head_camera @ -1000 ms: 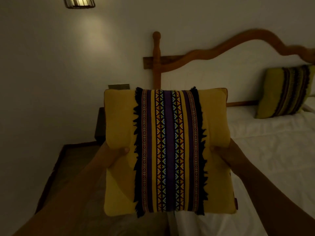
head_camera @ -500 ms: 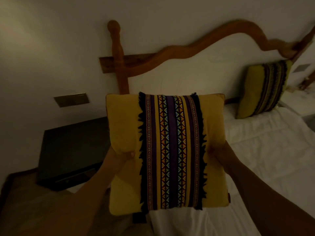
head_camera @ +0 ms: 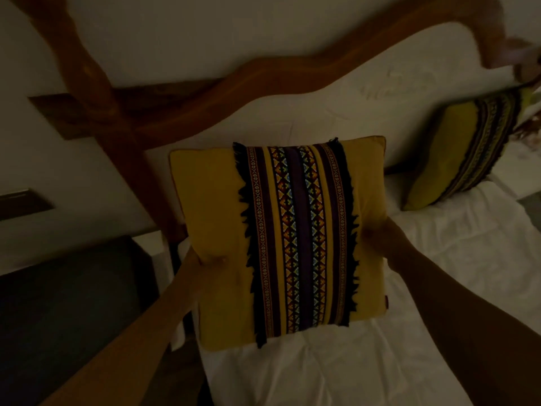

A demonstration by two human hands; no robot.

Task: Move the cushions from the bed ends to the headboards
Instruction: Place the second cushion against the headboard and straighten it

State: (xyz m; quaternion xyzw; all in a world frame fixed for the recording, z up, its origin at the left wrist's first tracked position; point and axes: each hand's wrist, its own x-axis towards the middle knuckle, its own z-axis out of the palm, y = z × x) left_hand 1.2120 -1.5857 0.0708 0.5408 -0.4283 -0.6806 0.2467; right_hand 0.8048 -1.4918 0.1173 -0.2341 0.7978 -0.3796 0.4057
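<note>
I hold a yellow cushion (head_camera: pixel 210 218) with a patterned purple and black fringed band down its middle. My left hand (head_camera: pixel 202 262) grips its left edge and my right hand (head_camera: pixel 380 235) grips its right edge. The cushion hangs upright over the left end of the white bed (head_camera: pixel 439 282), close in front of the curved wooden headboard (head_camera: pixel 278 74). A second cushion (head_camera: pixel 448 153) of the same kind leans against the headboard at the right.
A dark bedside table (head_camera: pixel 67 303) stands left of the bed. A thick wooden bedpost (head_camera: pixel 96 92) rises at the left of the headboard. A wall plate (head_camera: pixel 20 202) sits on the wall at the far left. The room is dim.
I have carried the cushion forward and to the right, from beside the bed to over its head end. The headboard and the second cushion now look much nearer.
</note>
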